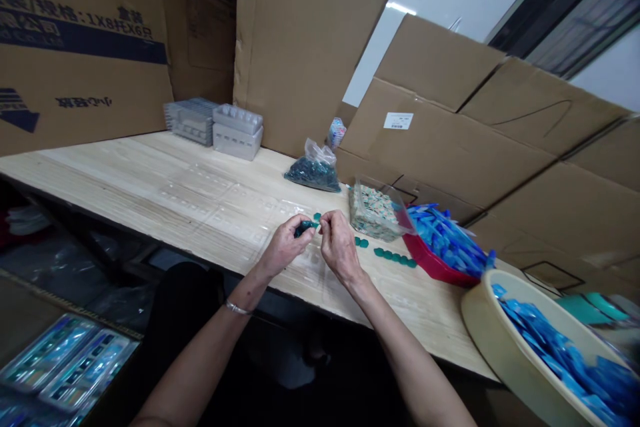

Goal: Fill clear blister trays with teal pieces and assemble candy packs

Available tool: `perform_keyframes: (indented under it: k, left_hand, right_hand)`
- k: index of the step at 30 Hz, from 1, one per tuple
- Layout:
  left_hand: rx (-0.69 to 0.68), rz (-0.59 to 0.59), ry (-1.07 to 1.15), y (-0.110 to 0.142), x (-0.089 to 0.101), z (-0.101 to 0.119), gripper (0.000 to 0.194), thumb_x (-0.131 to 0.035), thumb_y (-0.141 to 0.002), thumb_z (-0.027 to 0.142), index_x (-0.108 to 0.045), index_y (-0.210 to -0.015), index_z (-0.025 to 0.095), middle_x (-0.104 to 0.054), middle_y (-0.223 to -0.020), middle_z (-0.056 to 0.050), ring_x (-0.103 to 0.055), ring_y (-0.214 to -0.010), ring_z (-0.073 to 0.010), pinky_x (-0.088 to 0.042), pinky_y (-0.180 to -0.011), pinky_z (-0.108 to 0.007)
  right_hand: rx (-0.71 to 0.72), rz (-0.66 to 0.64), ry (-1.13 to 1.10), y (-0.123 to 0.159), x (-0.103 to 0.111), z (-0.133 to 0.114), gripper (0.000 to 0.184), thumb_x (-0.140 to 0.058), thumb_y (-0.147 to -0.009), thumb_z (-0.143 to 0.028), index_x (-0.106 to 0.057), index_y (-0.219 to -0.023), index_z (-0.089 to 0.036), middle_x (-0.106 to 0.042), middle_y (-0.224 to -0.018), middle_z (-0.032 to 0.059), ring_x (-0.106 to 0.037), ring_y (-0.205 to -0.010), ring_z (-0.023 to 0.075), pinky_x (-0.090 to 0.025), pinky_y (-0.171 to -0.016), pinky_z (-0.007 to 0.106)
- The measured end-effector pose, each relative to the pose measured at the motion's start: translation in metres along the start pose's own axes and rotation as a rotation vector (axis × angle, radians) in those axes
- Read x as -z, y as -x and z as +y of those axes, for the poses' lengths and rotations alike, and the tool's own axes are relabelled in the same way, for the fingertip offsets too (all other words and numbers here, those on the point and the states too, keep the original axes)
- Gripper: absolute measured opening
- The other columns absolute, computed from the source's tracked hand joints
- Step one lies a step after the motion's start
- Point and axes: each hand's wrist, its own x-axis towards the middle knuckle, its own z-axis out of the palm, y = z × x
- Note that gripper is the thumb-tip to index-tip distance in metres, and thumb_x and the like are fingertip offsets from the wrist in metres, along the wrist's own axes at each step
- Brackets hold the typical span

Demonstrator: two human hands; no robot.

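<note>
My left hand (285, 247) is shut on a small dark teal piece (303, 229), held just above the wooden table (100, 173). My right hand (341, 247) sits close beside it, with its fingertips pinched together near the piece. Too little shows to tell whether those fingers hold anything. Under both hands lies a transparent plastic blister tray (235, 227). Several round teal discs (393, 257) stand in a row to the right of my right hand, and a few more lie near my fingertips.
Behind the hands are a plastic bag of dark teal pieces (314, 172), a bag of mixed small pieces (373, 213), and stacked plastic trays (213, 127). A red bowl of blue pieces (440, 247) and a beige basin of blue packets (525, 347) stand at right. Cardboard sheets (300, 33) line the wall.
</note>
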Motion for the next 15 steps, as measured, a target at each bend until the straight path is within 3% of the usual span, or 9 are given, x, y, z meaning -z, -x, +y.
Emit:
perform_keyframes:
  k: [3,7,12,15]
  left_hand:
    - [0.019,-0.053,0.131,0.004,-0.002,0.004,0.024,-0.059,-0.076,0.037,-0.051,-0.087,0.017,-0.037,-0.065,0.006,-0.027,-0.044,-0.0019,-0.024,-0.039,-0.016]
    - [0.024,-0.095,0.149,0.009,-0.001,0.013,0.023,-0.059,-0.077,0.036,-0.051,-0.087,0.017,-0.035,-0.062,0.007,-0.026,-0.043,-0.0020,-0.023,-0.039,-0.016]
    - [-0.028,0.035,-0.124,0.008,0.000,0.019,0.020,-0.059,-0.076,0.035,-0.057,-0.083,0.016,-0.049,-0.065,0.004,-0.039,-0.049,-0.0049,-0.033,-0.046,-0.018]
    - [-0.109,0.043,-0.250,0.007,-0.001,0.018,0.019,-0.058,-0.078,0.033,-0.062,-0.088,0.017,-0.059,-0.074,0.000,-0.051,-0.063,-0.0095,-0.041,-0.059,-0.020]
  right_hand:
    - [-0.073,0.081,-0.050,-0.006,0.001,0.015,0.011,-0.038,-0.086,-0.020,-0.047,-0.081,-0.019,-0.052,-0.077,0.0049,-0.051,-0.075,0.0181,-0.040,-0.070,0.032]
    - [-0.348,0.249,-0.262,-0.018,0.022,0.039,0.013,-0.046,-0.084,-0.030,-0.049,-0.079,-0.019,-0.054,-0.065,0.0012,-0.054,-0.063,0.0159,-0.045,-0.065,0.032]
    - [-0.402,0.038,-0.668,-0.007,0.042,0.023,0.023,-0.063,-0.076,-0.035,-0.059,-0.091,-0.018,-0.064,-0.078,0.0035,-0.061,-0.066,0.0150,-0.050,-0.065,0.031]
    - [-0.407,-0.018,-0.721,0.003,0.043,0.004,0.023,-0.065,-0.075,-0.035,-0.065,-0.091,-0.019,-0.065,-0.080,0.0039,-0.061,-0.069,0.0148,-0.051,-0.068,0.031]
